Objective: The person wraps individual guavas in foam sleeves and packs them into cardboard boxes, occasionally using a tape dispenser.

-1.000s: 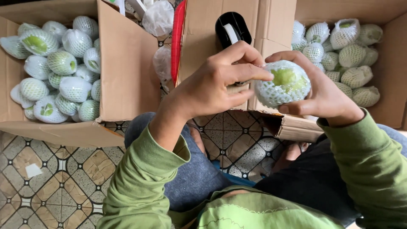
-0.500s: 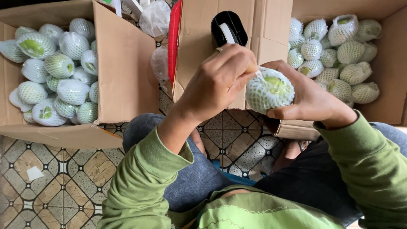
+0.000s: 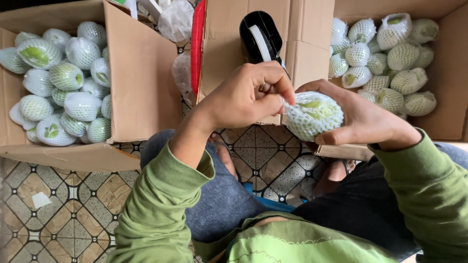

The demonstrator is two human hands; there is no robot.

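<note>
My right hand (image 3: 363, 119) cups a green fruit (image 3: 314, 114) wrapped in a white foam net, held over my lap. My left hand (image 3: 246, 97) pinches the net's left edge with thumb and fingertips. Both arms wear green sleeves. Just behind my hands a black tape dispenser (image 3: 261, 36) rests on a cardboard flap.
An open cardboard box (image 3: 141, 83) on the left holds several netted green fruits (image 3: 63, 78). Another box (image 3: 446, 97) on the right holds more netted fruits (image 3: 385, 58). Clear plastic bags (image 3: 175, 22) and a red strip lie between them. Patterned tile floor (image 3: 53, 219) lies below.
The fruit came down and toward me a little. My left hand shifted from resting over the fruit's top to pinching the net at its left edge.
</note>
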